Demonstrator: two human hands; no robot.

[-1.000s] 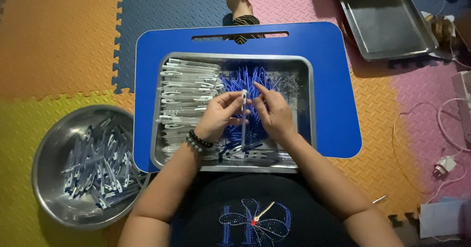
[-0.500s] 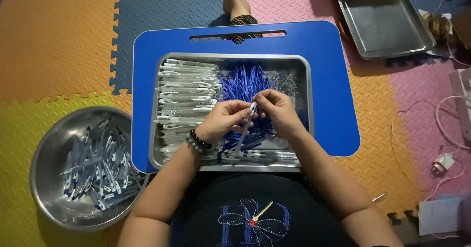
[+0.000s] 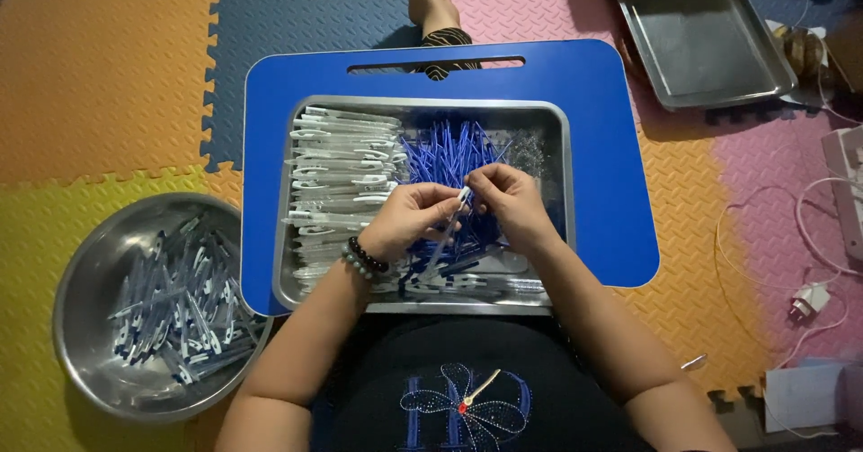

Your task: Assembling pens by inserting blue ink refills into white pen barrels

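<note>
A: What is worn on the upper body?
B: A black garment (image 3: 467, 380) is worn, decorated with a butterfly-shaped motif (image 3: 463, 407) outlined in blue and pale sparkling dots.

A: How are the arms covered?
B: Both forearms are left bare. A bracelet of dark and pale green beads (image 3: 362, 259) is worn on the left wrist. No rings can be made out.

An empty steel tray (image 3: 697, 34) is seen on pink and orange foam floor mats (image 3: 108, 75), beside white cables (image 3: 791, 236) and what may be a charger plug (image 3: 809, 301).
</note>
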